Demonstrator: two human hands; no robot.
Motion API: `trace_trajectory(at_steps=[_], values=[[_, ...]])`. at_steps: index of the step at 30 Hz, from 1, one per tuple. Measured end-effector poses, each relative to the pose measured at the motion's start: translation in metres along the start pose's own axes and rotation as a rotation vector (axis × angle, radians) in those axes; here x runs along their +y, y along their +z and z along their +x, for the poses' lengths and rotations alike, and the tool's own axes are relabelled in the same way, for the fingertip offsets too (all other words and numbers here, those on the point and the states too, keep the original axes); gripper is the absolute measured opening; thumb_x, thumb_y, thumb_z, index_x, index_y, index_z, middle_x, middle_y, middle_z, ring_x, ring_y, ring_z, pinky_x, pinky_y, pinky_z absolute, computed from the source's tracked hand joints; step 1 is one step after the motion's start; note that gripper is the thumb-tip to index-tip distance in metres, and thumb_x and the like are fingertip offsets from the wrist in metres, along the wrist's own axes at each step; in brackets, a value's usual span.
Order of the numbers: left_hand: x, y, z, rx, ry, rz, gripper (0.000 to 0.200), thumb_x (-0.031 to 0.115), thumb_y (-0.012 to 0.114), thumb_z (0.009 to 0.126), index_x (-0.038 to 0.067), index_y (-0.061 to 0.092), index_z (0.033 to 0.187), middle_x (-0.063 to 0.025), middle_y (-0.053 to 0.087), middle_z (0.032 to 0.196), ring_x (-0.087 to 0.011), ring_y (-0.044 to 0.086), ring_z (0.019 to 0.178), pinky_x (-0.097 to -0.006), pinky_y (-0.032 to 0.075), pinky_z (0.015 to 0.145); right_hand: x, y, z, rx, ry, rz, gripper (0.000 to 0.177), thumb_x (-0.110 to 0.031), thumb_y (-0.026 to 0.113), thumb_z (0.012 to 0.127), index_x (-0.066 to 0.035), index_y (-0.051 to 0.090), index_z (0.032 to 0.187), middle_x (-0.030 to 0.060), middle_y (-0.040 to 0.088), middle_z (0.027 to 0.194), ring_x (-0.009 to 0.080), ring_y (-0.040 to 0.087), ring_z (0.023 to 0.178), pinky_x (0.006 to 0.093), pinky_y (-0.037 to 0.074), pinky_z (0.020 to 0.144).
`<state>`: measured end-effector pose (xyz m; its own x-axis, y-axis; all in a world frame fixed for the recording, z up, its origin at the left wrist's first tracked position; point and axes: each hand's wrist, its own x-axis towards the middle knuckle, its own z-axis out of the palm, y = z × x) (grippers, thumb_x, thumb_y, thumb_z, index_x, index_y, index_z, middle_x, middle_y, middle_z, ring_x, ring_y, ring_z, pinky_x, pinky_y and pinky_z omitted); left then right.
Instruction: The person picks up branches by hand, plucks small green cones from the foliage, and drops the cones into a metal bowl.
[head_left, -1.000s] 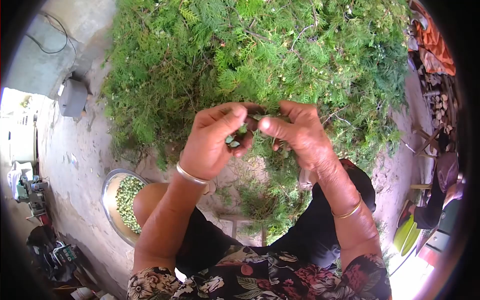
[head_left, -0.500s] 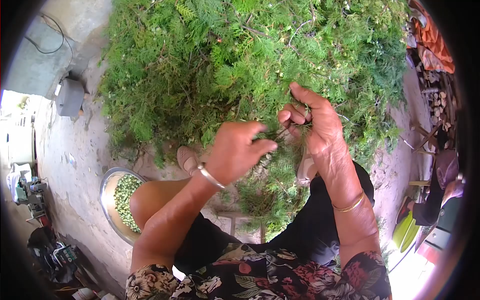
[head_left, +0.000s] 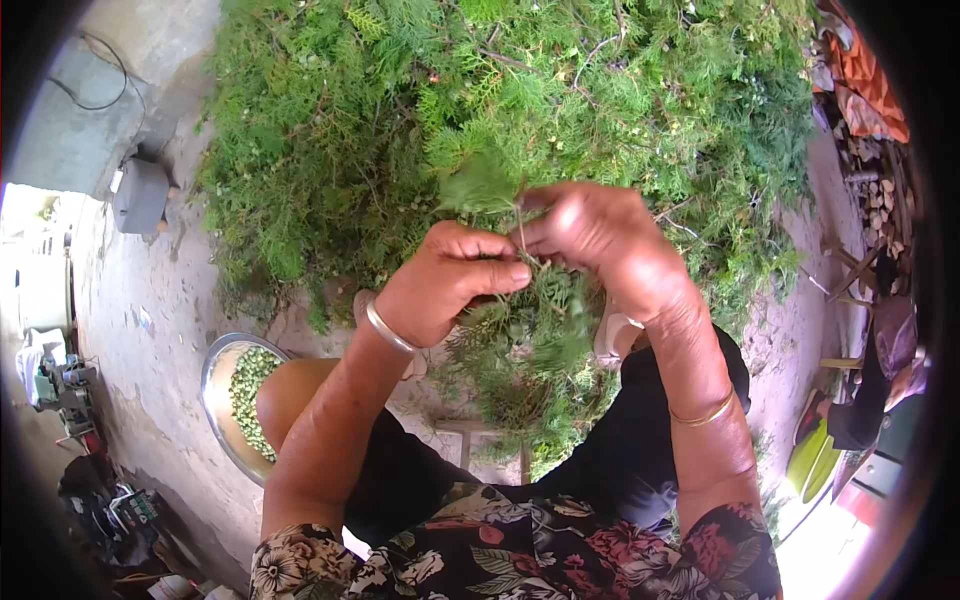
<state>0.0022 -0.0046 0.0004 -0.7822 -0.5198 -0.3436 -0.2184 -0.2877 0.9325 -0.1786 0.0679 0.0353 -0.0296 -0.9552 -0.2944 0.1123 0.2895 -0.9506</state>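
Both my hands meet over my lap at an evergreen sprig [head_left: 480, 186] with flat, scaly green leaves, blurred by motion. My left hand [head_left: 440, 280], with a silver bangle on its wrist, is closed, thumb and forefinger pinching the thin stem. Just above and to the right, my right hand [head_left: 610, 235] has its fingers closed around the stem's upper part; it is slightly smeared. Foliage also hangs below the hands. Beyond them spreads a large heap of cut evergreen branches [head_left: 340, 150]. Small green cones [head_left: 250, 395] lie in a metal bowl [head_left: 212, 405] by my left knee.
Loose cuttings [head_left: 510, 395] lie between my feet. A grey container [head_left: 140, 195] stands on the concrete floor at the left. At the right are an orange cloth [head_left: 870, 85], stacked firewood [head_left: 882, 215] and a green slipper-like object [head_left: 815, 462].
My hands have come together. The left hand has shifted left and closed on the stem; the right has turned inward and moved left to the sprig.
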Motion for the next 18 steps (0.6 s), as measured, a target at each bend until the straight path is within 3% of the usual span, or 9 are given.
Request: trace_trajectory(at_steps=[2, 3, 4, 6, 9, 13, 14, 16, 18], values=[[-0.016, -0.009, 0.013, 0.001, 0.873, 0.425, 0.014, 0.011, 0.067, 0.079, -0.002, 0.064, 0.080, 0.0002, 0.058, 0.067, -0.0048, 0.050, 0.058, -0.0219, 0.041, 0.054, 0.012, 0.007, 0.003, -0.065, -0.101, -0.192, 0.043, -0.021, 0.074, 0.077, 0.009, 0.060, 0.104, 0.0148, 0.066, 0.090, 0.0177, 0.060, 0.085, 0.0307, 0.049, 0.077], [-0.016, -0.008, 0.007, -0.048, 0.611, 0.125, 0.013, 0.009, 0.067, 0.078, -0.003, 0.064, 0.083, -0.0012, 0.060, 0.070, -0.0057, 0.052, 0.059, -0.0210, 0.041, 0.055, 0.014, 0.007, 0.003, -0.033, -0.066, -0.207, 0.040, -0.019, 0.074, 0.076, 0.008, 0.061, 0.103, 0.0140, 0.065, 0.087, 0.0165, 0.060, 0.081, 0.0303, 0.049, 0.074], [-0.015, -0.005, 0.005, -0.048, 0.610, 0.125, 0.013, 0.009, 0.067, 0.078, -0.003, 0.064, 0.083, -0.0012, 0.060, 0.070, -0.0057, 0.052, 0.059, -0.0210, 0.041, 0.055, 0.014, 0.008, 0.003, 0.000, -0.031, -0.224, 0.038, -0.018, 0.075, 0.075, 0.007, 0.063, 0.101, 0.0133, 0.065, 0.083, 0.0153, 0.060, 0.077, 0.0298, 0.050, 0.071], [-0.011, 0.000, 0.004, 0.081, 0.065, -0.208, 0.012, 0.007, 0.065, 0.078, -0.003, 0.064, 0.085, -0.0024, 0.060, 0.070, -0.0060, 0.051, 0.056, -0.0198, 0.039, 0.051, 0.016, 0.005, 0.004, 0.007, 0.046, -0.188, 0.034, -0.016, 0.074, 0.074, 0.005, 0.064, 0.098, 0.0122, 0.065, 0.080, 0.0143, 0.059, 0.074, 0.0299, 0.049, 0.067], [-0.002, 0.003, 0.001, 0.208, -0.065, -0.257, 0.012, 0.008, 0.065, 0.080, -0.002, 0.063, 0.086, -0.0030, 0.059, 0.068, -0.0056, 0.049, 0.052, -0.0188, 0.035, 0.044, 0.023, 0.003, 0.007, 0.004, 0.199, -0.156, 0.027, -0.014, 0.074, 0.072, 0.004, 0.066, 0.091, 0.0101, 0.064, 0.075, 0.0125, 0.057, 0.068, 0.0301, 0.048, 0.062], [0.007, 0.000, -0.003, 0.157, -0.145, -0.210, 0.012, 0.012, 0.065, 0.082, 0.001, 0.062, 0.086, -0.0032, 0.059, 0.072, -0.0065, 0.051, 0.057, -0.0195, 0.033, 0.044, 0.022, 0.006, 0.011, -0.022, 0.362, -0.310, 0.022, -0.012, 0.074, 0.071, 0.005, 0.066, 0.081, 0.0080, 0.062, 0.070, 0.0131, 0.056, 0.065, 0.0295, 0.046, 0.059], [0.008, 0.000, -0.003, 0.297, -0.042, -0.215, 0.012, 0.012, 0.065, 0.082, 0.001, 0.062, 0.086, -0.0035, 0.059, 0.071, -0.0070, 0.050, 0.055, -0.0197, 0.033, 0.043, 0.023, 0.008, 0.011, -0.022, 0.362, -0.311, 0.022, -0.012, 0.074, 0.071, 0.005, 0.066, 0.081, 0.0080, 0.062, 0.070, 0.0131, 0.056, 0.065, 0.0295, 0.046, 0.059], [0.013, -0.003, -0.005, 0.508, 0.166, -0.269, 0.011, 0.011, 0.064, 0.083, 0.001, 0.061, 0.085, -0.0050, 0.058, 0.067, -0.0082, 0.049, 0.053, -0.0201, 0.033, 0.043, 0.028, 0.011, 0.011, 0.168, 0.238, 0.027, 0.016, -0.009, 0.071, 0.073, 0.005, 0.063, 0.075, 0.0075, 0.059, 0.069, 0.0150, 0.056, 0.066, 0.0322, 0.046, 0.064], [0.013, -0.014, -0.007, 0.508, 0.302, -0.369, 0.012, 0.011, 0.064, 0.084, 0.000, 0.061, 0.086, -0.0054, 0.057, 0.066, -0.0083, 0.048, 0.051, -0.0203, 0.033, 0.042, 0.034, 0.004, 0.014, 0.267, 0.219, 0.212, 0.014, -0.009, 0.068, 0.077, 0.003, 0.062, 0.078, 0.0072, 0.061, 0.074, 0.0148, 0.057, 0.068, 0.0313, 0.046, 0.066]])
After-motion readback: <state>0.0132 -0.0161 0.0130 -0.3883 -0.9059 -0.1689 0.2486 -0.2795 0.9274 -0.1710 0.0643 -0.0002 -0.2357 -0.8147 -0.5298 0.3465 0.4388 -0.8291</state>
